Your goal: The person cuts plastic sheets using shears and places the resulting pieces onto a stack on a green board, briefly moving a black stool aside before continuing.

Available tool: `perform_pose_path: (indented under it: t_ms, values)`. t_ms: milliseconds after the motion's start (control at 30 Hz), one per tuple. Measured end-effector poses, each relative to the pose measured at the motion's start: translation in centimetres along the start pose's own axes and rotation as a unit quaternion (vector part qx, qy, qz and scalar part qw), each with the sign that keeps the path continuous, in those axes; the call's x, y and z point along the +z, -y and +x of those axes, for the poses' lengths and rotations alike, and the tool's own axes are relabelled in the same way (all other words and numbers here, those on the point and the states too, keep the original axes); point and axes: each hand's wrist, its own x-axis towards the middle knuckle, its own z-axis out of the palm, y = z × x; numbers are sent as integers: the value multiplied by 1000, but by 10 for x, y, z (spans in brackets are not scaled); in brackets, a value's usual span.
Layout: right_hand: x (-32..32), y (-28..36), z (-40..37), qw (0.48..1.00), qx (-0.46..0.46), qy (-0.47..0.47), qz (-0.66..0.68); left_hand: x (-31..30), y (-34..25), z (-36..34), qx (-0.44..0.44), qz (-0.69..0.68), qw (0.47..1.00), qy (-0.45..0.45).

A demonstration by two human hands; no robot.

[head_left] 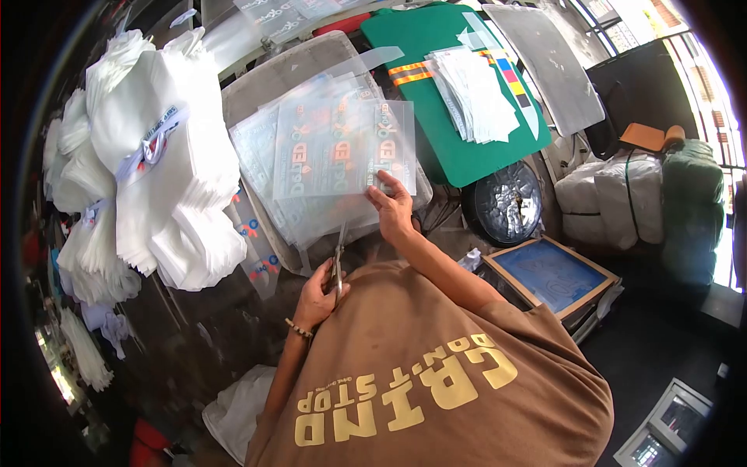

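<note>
My left hand (314, 297), a beaded bracelet at its wrist, is closed round the handles of metal scissors (339, 261). Their blades point up toward the lower edge of a translucent plastic sheet (311, 167) printed with red and blue lettering. My right hand (391, 206) pinches this sheet near its lower right edge, thumb and fingers together. Beneath it, a spread of similar printed sheets (253, 148) lies on a grey board (299, 56).
A green board (412, 39) bears a stack of white printed sheets (475, 101). White bundles of plastic bags (175, 163) hang at left. To the right are a round black container (502, 204), a wood-framed blue screen (552, 272) and wrapped bales (615, 198).
</note>
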Motion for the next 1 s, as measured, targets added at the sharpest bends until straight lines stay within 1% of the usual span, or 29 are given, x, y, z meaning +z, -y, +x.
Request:
perform_pose_path:
  t_ms: [200,267,333,367,400,467,533,667,733,900,967,1000]
  values:
    - [1,1,-5,1000,-19,-1,-17,15,0,23,25,14,1000,-9]
    - [0,0,-5,998,-24,-3,-63,17,-6,26,32,23,999,-12]
    - [0,0,-6,997,-14,-5,-75,20,-12,29,61,110,992,-25]
    - [0,-1,-7,996,-7,-6,-87,22,-13,32,59,110,992,-27]
    - [2,-1,-8,996,-5,-4,-87,25,-14,37,61,98,993,-26]
    - [4,-2,-8,995,-32,-24,-91,29,-11,47,63,87,994,-25]
    - [4,-2,-9,994,-32,-26,-100,34,-5,56,65,-5,997,-28]
    - [2,-7,-10,993,-34,-30,-105,40,-21,58,64,-26,997,-19]
    - [2,-11,-10,995,-36,-29,-91,41,-24,59,45,-61,997,-13]
    - [0,-13,-9,995,-36,-30,-84,42,-30,57,31,-72,997,-3]
    - [2,-13,-10,996,-51,-26,-74,43,-33,55,25,-72,997,-4]
    - [2,-13,-10,996,-51,-26,-74,43,-34,54,27,-89,996,-2]
